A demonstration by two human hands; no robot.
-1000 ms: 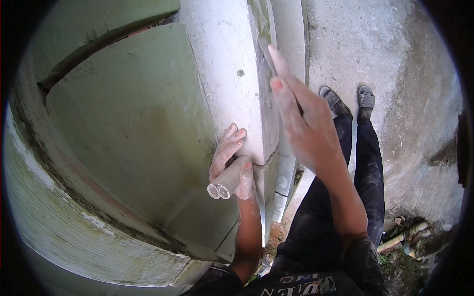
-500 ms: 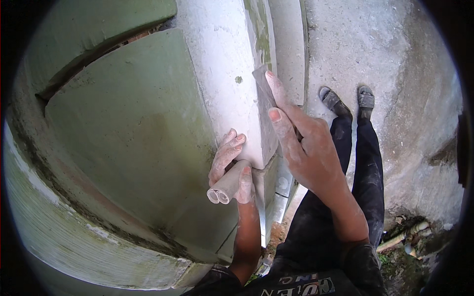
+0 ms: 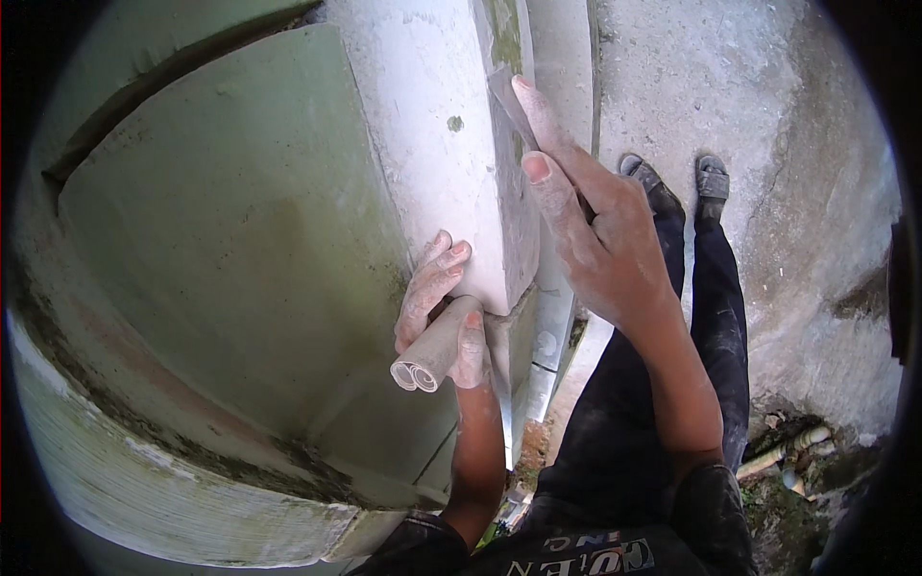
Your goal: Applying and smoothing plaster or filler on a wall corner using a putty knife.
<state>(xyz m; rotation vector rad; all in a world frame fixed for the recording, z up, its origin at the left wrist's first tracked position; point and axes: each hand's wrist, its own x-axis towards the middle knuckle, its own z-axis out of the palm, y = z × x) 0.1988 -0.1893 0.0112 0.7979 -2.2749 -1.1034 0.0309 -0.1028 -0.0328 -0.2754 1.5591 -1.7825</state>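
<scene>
My left hand (image 3: 425,293), dusted with pale powder, grips a rolled grey sheet (image 3: 432,346) while its fingertips rest against the white column (image 3: 413,106) near the corner of its lower end. My right hand (image 3: 610,250) holds a thin, flat grey piece, apparently an abrasive sheet (image 3: 509,101), between thumb and fingers against the column's narrow right side, where patches of green show. Exactly what the piece is backed with is hidden by my fingers.
A recessed green panel (image 3: 221,250) fills the left, bordered by a curved, mossy ledge (image 3: 192,499). At right, my sandaled feet (image 3: 711,182) stand on a stained concrete floor (image 3: 807,288). Plastic pipe pieces (image 3: 788,456) and rubble lie at lower right.
My right hand dipped half a second ago and is now higher along the column's side with the flat piece. My left hand keeps its grip on the roll; the view has shifted slightly.
</scene>
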